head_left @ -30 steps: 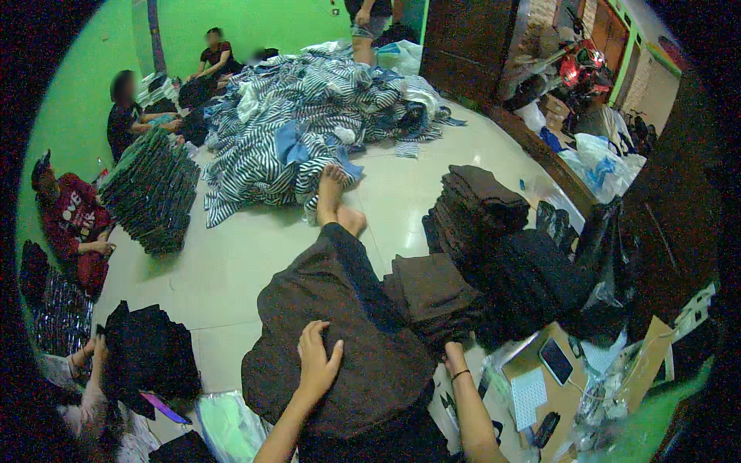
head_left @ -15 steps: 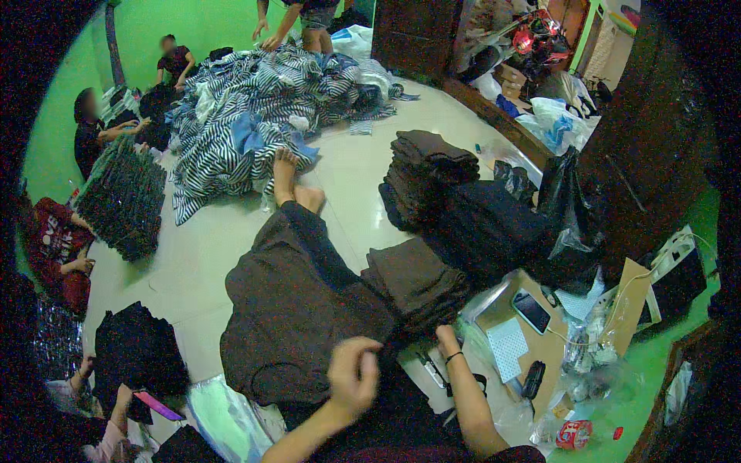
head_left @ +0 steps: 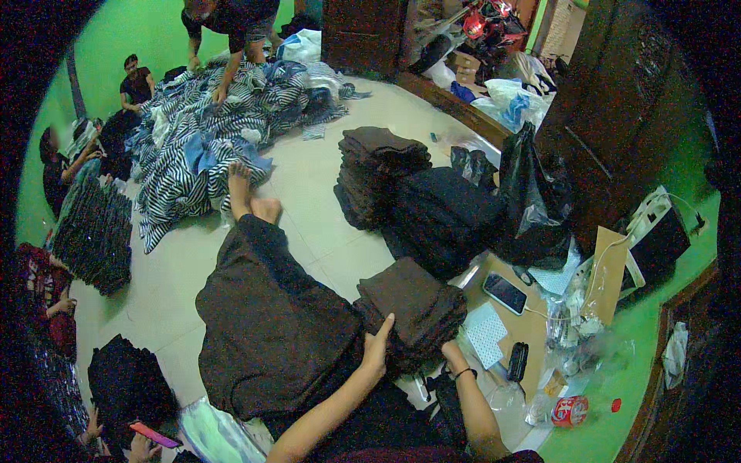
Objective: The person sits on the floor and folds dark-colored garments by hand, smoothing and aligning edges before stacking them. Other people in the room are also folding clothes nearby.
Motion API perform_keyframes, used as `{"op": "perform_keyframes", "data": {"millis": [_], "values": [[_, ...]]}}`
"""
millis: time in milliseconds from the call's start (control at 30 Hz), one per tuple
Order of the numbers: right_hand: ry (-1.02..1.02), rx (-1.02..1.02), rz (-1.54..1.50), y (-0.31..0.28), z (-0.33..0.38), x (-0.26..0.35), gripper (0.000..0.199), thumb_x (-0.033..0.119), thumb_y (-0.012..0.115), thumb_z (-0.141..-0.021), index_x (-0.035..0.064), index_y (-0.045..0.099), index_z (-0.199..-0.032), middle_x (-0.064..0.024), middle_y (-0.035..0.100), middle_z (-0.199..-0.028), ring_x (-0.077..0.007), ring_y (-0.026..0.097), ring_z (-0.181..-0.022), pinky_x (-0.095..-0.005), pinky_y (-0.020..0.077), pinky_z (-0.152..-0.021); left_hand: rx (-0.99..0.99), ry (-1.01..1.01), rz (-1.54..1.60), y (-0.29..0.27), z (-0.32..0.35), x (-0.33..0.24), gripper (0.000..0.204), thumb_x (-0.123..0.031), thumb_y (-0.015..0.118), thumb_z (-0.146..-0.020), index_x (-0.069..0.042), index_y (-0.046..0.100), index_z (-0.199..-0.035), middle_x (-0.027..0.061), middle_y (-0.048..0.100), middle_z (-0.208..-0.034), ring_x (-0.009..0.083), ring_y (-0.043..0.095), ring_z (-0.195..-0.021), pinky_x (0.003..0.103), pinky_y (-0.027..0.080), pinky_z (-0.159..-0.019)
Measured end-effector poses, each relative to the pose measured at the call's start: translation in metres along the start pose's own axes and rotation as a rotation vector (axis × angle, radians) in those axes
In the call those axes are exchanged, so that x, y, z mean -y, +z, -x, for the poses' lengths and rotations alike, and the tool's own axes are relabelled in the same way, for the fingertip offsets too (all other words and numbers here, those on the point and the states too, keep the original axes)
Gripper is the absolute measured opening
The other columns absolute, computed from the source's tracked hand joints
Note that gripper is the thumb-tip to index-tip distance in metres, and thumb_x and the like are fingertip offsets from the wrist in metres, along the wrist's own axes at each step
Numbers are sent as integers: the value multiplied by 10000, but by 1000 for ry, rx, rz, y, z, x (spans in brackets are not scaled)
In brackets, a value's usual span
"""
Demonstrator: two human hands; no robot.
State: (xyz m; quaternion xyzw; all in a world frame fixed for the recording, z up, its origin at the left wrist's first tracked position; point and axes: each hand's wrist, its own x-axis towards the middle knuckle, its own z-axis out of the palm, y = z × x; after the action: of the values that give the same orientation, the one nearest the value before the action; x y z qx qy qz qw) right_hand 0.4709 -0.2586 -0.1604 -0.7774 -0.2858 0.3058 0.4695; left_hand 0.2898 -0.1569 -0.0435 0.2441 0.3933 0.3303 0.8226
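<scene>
- The left hand (head_left: 374, 356) is at the near left edge of a folded brown pile (head_left: 414, 297), thumb laid up along the cloth; its other fingers are mostly hidden, and it appears to pinch the edge.
- The right hand (head_left: 453, 356), with a dark band (head_left: 465, 373) at its wrist, touches the pile's near right corner; its fingertips are hidden, so whether they pinch the cloth cannot be told.
- The folded pile therefore lies between the two hands and just ahead of them.
- Left of the left hand, a loose brown cloth (head_left: 270, 332) is spread over the person's outstretched legs.
- Ahead of both hands, beyond the pile, stand a taller brown stack (head_left: 382, 154) and, beside it, dark cloth (head_left: 444, 216).
- To the right of the right hand lie a dotted sheet (head_left: 484, 337), a black case (head_left: 518, 361) and, a little farther ahead, a phone (head_left: 504, 293).
- Farther right and nearer the person is a bottle (head_left: 570, 411) with a red label.
- Well ahead and left of the hands, a co-worker (head_left: 231, 17) bends over a heap of striped clothes (head_left: 181, 174).
</scene>
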Motion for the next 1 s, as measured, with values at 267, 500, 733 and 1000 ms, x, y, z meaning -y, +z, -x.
{"op": "perform_keyframes", "data": {"millis": [267, 500, 733, 1000], "values": [[418, 513, -210, -54, 18, 24, 485, 118, 556, -699, 44, 430, -1161, -41, 531, -1039, -150, 495, -911, -287, 396, -785, 148, -149, 9, -10, -10, 3, 832, -350, 654, -686, -2, 167, -1264, 137, 304, -1270, 270, 332, -1150, 393, 287, -950], [424, 244, -335, -42, 21, 11, 343, 199, 482, -768, 94, 456, -1093, -19, 557, -959, -125, 532, -796, -254, 434, -677, 50, -234, -95, -9, -6, 8, 912, -298, 692, -659, -45, 74, -1279, 148, 269, -1273, 286, 305, -1164, 425, 286, -947], [176, 47, 276, -71, -7, 1, 248, 186, 480, -767, 38, 549, -953, -111, 607, -741, -256, 585, -734, -336, 455, -691, 18, -227, -162, -12, -10, 16, 869, -266, 711, -637, -45, 136, -1251, 135, 343, -1202, 285, 382, -1082, 420, 352, -892], [-107, -177, 988, -86, 25, 10, 532, 317, 449, -813, 71, 304, -1262, -206, 243, -1311, -360, 250, -1194, -405, 214, -976, 2, -256, -149, -5, -3, 5, 1017, -263, 718, -625, -65, -12, -1305, 136, 189, -1315, 282, 246, -1194, 398, 250, -969]]}}
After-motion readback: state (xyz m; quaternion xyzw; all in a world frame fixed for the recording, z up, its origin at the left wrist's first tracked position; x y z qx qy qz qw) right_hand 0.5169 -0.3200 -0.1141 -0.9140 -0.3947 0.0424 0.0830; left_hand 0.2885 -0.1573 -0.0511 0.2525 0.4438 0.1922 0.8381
